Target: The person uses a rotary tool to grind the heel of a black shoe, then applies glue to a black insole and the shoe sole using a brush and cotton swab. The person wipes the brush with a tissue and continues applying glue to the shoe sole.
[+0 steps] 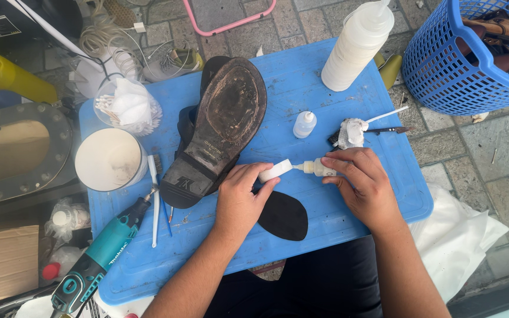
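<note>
My left hand (240,197) grips a white cap (274,171) at the tip of a small glue bottle (319,168), which my right hand (363,182) holds by its body. Both hands hover over a blue plastic table (325,100). A flat black rubber sole piece (284,215) lies just under my left hand. A dark shoe (219,126) lies sole-up to the left of my hands, its worn brown sole facing the camera.
On the table stand a large white squeeze bottle (357,44), a small dropper bottle (304,124), a white cup (110,159), a tub of cotton swabs (126,106), a rag-wrapped tool (354,132) and a teal rotary tool (98,259). A blue basket (443,76) stands at right.
</note>
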